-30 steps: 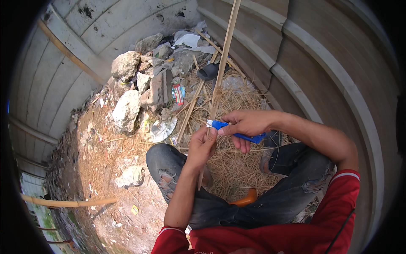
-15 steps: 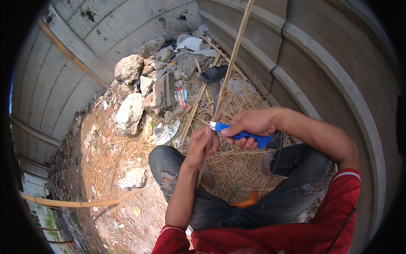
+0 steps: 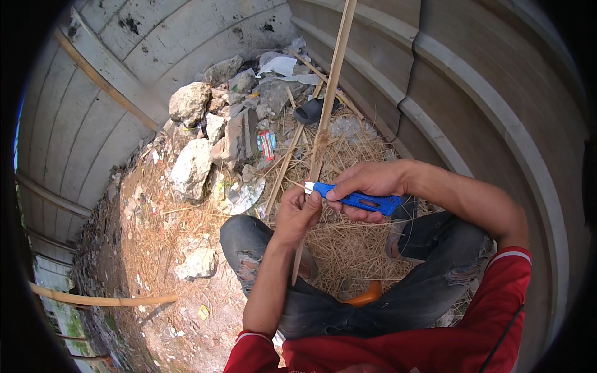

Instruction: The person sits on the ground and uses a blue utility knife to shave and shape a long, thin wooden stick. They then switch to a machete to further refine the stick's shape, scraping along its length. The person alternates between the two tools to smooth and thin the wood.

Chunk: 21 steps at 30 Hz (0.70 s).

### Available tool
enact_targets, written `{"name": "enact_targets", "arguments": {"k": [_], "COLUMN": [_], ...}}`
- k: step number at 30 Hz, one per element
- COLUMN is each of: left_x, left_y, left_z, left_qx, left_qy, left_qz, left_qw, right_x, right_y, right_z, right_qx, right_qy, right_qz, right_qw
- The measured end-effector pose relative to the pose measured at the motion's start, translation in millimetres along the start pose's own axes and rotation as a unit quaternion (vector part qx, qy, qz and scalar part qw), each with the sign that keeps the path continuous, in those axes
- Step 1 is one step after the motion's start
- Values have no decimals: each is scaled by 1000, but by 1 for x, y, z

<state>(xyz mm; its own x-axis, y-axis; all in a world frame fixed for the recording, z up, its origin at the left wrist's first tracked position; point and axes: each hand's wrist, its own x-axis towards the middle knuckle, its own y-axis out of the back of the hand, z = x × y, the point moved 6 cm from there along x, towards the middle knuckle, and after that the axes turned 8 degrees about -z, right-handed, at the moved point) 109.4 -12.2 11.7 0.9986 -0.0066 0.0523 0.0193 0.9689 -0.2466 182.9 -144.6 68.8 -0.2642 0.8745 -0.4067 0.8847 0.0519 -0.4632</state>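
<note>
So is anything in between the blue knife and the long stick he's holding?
Nothing visible. The right hand holds the blue knife with its tip right at the long stick, just above the left hand gripping that stick. No straw or stones come between them.

Red short sleeves (image 3: 510,273), dark ripped jeans (image 3: 435,248) (bare forearms)
</note>
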Motion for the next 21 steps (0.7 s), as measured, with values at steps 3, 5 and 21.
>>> {"name": "enact_targets", "arguments": {"k": [3,5,21], "left_x": [1,1,-2], "left_y": [2,5,24], "left_z": [-2,0,-13], "left_qx": [1,34,167], "left_qy": [-9,-26,-13], "left_qz": [10,34,88], "left_qw": [1000,998,982], "right_x": [8,11,30], "right_y": [5,9,8], "right_z": [7,10,18], "right_qx": [59,72,105], "right_qy": [7,0,59], "right_qz": [-18,-6,84], "right_qw": [998,997,989]}}
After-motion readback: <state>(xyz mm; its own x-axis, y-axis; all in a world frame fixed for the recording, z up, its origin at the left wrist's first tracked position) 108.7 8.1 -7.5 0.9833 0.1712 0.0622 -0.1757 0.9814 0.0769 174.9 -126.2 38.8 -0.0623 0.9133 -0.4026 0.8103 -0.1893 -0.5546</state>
